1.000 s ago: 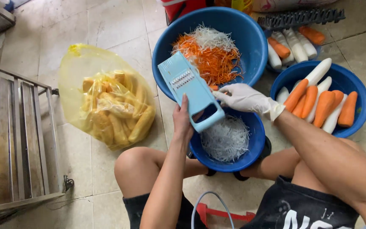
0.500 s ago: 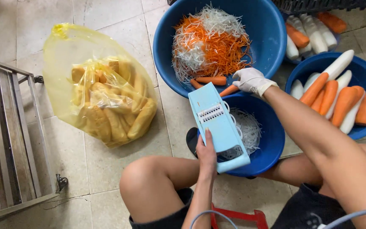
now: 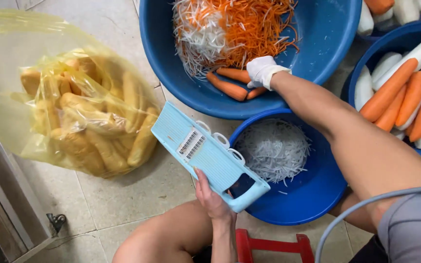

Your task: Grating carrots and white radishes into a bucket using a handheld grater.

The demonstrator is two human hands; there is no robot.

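Two hands at work: a person crouches on the tiled floor [image 3: 123,204] among blue basins of root vegetables, seen from above.
Left hand: the bare left hand [image 3: 211,197] is clamped on the lower end of a pale blue slicer board [image 3: 209,160], fingers wrapped around its edge, propping it at a slant on the rim of the small blue bowl [image 3: 313,204].
Right hand: the gloved right hand [image 3: 261,72] reaches into the large blue basin [image 3: 327,44], fingers closing together on an orange carrot [image 3: 227,87]; whether the grip is firm I cannot tell.
Carrot's place: it lies at the near edge of the basin beside two other whole carrots, touching the glove, well apart from the slicer.
Done so far: a heap of white shreds [image 3: 274,148] fills the small bowl, and a mound of mixed orange and white shreds [image 3: 235,29] is piled in the large basin.
Left to do: by the look of it, plenty; whole carrots and white radishes [image 3: 405,97] fill the blue bowl at right, and more show at the top edge.
Slicer: no vegetable rests on its blades at this moment.
Nearby: a yellow plastic bag of bread rolls [image 3: 81,112] sits on the floor at left, and a red stool [image 3: 269,246] shows beneath the person.
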